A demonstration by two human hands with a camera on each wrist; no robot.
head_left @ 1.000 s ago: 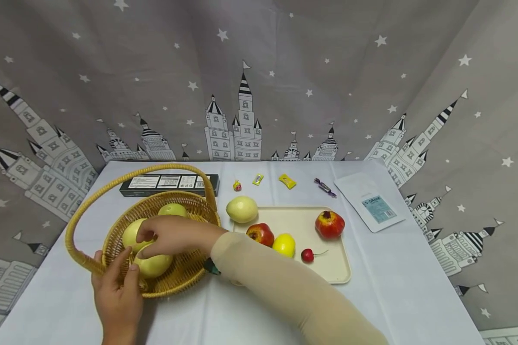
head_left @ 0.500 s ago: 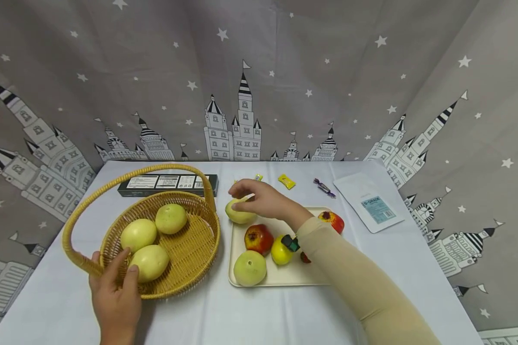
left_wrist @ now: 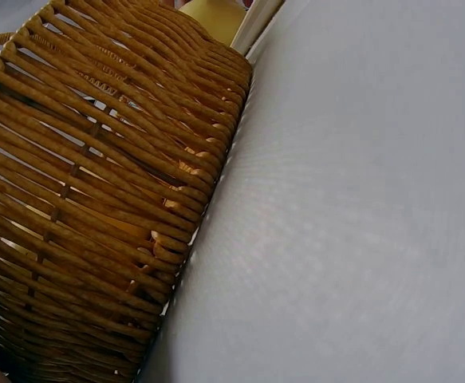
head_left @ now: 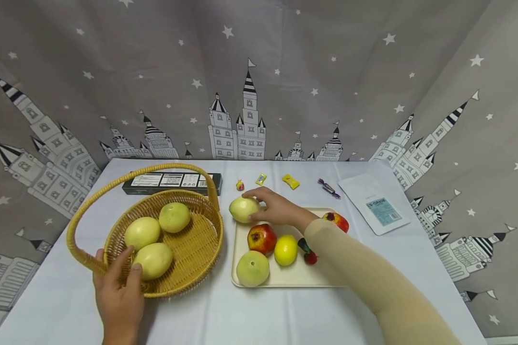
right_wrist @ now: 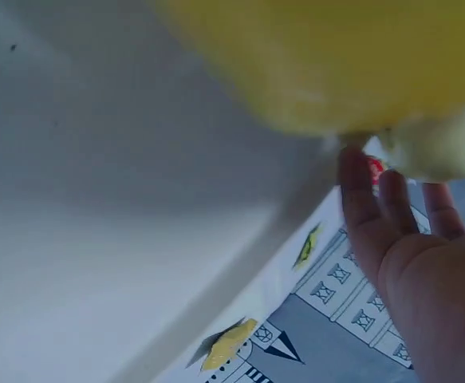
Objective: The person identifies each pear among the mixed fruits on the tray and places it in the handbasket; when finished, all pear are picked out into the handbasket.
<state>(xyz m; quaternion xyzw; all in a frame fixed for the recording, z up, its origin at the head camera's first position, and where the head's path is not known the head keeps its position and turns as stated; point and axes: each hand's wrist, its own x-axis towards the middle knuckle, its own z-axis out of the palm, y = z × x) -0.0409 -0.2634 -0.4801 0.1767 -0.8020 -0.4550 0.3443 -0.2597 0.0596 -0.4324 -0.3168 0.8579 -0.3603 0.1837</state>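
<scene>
My left hand [head_left: 118,299] grips the left rim of the wicker basket [head_left: 198,268], by the foot of its arched handle. Three pale yellow-green fruits [head_left: 154,261] lie inside, the nearest one right beside my fingertips. The basket's woven side [left_wrist: 96,183] fills much of the left wrist view. At the tray's back left corner, my right hand [head_left: 276,207] holds a pale yellow-green fruit [head_left: 241,210] between thumb and fingers. In the right wrist view those fingers reach up round the pale fruit [right_wrist: 435,148], while a yellow lemon [right_wrist: 336,64] looms large in front.
The cream tray [head_left: 285,280] bears a pale green fruit [head_left: 252,269], a pomegranate [head_left: 262,239], a lemon [head_left: 286,250], a cherry [head_left: 310,258] and another pomegranate [head_left: 337,221], partly hidden by my sleeve. Behind are wrapped candies [head_left: 291,181], a black box [head_left: 172,182] and a white pouch [head_left: 375,203].
My right hand has left the basket's fruits, crossed right to the tray and closed its fingers round the pale fruit at the corner. My left hand has stayed on the basket rim.
</scene>
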